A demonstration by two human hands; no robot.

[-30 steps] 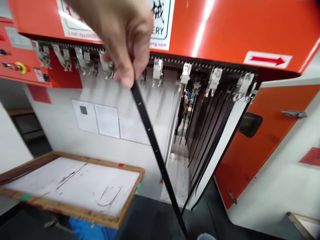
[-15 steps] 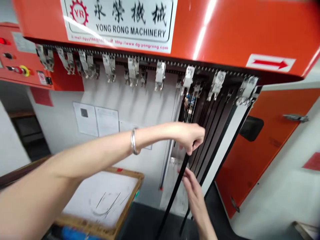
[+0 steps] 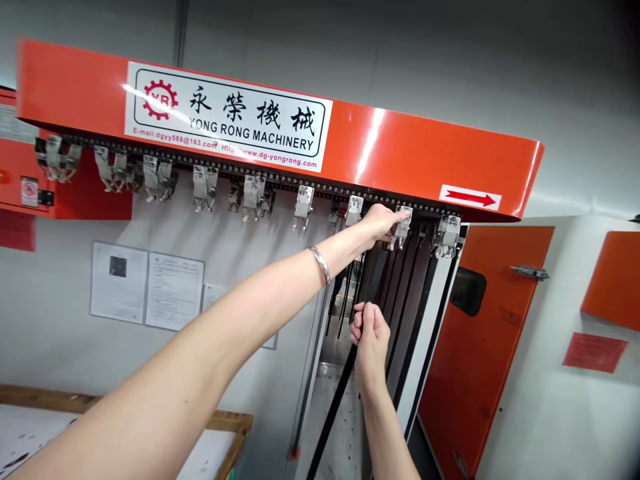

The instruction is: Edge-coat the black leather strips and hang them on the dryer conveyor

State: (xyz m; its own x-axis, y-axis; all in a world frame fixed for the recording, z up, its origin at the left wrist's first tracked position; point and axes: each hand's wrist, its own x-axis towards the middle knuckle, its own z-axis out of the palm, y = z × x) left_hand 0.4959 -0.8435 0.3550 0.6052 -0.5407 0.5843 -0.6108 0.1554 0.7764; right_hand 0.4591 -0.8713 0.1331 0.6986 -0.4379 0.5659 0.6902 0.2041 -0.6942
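My left hand [image 3: 380,223], with a silver bangle [image 3: 321,265] on its wrist, is raised to a metal clip [image 3: 403,225] under the red housing. Its thumb presses on the face of the clip, and the other fingers curl behind, partly hidden. Lower down, my right hand [image 3: 371,337] is closed around a long black strip [image 3: 334,413]. The strip hangs past the bottom of the view; above the right hand it rises towards the clip. Whether its top end sits in the clip's jaws is hidden from me.
Several more metal clips [image 3: 303,207] hang from a chain along the red housing [image 3: 425,153]. Behind the hands is a tall opening with dark strips. An orange door [image 3: 480,347] stands to the right. At lower left is a wood-framed board [image 3: 235,421].
My left hand has gone from gripping the black strip up to the metal clip. My right hand has risen and closed around the strip. The view has tilted upward.
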